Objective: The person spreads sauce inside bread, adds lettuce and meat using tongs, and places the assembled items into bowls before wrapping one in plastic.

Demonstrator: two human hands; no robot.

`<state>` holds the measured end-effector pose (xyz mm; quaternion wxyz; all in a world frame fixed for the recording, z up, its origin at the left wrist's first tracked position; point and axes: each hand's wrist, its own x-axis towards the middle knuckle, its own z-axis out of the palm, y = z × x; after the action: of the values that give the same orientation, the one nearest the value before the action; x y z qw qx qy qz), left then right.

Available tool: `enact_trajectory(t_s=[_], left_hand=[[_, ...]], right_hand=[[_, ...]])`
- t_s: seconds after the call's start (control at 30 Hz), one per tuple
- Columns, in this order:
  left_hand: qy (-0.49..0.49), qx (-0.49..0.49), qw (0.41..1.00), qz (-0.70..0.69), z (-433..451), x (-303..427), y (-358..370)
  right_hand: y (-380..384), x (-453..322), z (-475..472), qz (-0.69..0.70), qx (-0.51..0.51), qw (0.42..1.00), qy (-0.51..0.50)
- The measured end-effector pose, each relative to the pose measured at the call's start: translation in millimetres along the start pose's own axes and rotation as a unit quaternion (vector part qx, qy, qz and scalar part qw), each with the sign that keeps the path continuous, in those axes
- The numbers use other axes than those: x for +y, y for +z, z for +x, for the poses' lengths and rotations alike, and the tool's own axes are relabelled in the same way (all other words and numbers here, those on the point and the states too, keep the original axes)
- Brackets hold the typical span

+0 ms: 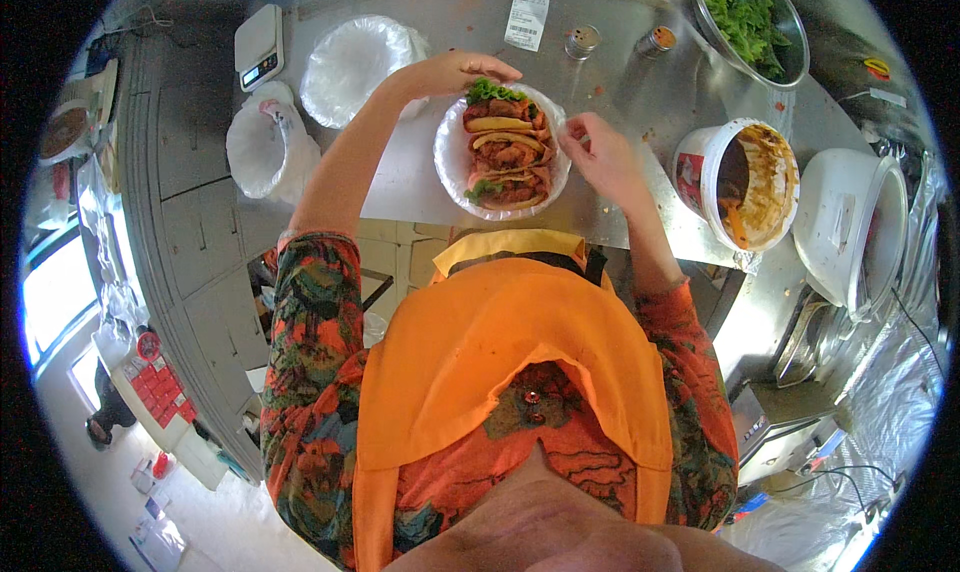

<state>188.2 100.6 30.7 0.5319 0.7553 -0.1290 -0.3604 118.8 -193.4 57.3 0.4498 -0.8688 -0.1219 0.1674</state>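
A bowl lined with clear plastic (452, 148) stands near the front edge of the metal worktop. Inside it, several filled buns (510, 152) sit in a row, with browned filling and green lettuce showing between the bread. My left hand (457, 71) reaches around the bowl's far side, fingers stretched out above the lettuce at the top of the row. At the right rim is my right hand (600, 156), its fingers bent and their tips beside the plastic edge. Whether those fingertips pinch the plastic cannot be made out.
Two plastic-lined bowls, one farther back (364, 66) and one at left (259, 148), flank a digital scale (259, 47). Behind lie a printed slip (528, 13) and two shakers (583, 42). Rightward stand a lettuce bowl (742, 24), a sauce-smeared tub (694, 171) and a white basin (836, 219).
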Motion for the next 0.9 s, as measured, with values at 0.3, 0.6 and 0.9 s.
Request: enact_trajectory(t_s=[0.3, 0.6, 0.9], left_hand=[[-0.078, -0.091, 0.993, 0.012, 20, 15, -5], [0.102, 0.040, 0.969, 0.219, -2, 25, -2], [0.152, 0.173, 0.950, 0.213, -24, 26, 11]], right_hand=[[-8, 2, 0, 0.049, 0.008, 0.999, -0.008], [2, 1, -7, 0.054, 0.008, 0.994, -0.091], [8, -9, -13, 0.029, 0.064, 0.990, -0.120]])
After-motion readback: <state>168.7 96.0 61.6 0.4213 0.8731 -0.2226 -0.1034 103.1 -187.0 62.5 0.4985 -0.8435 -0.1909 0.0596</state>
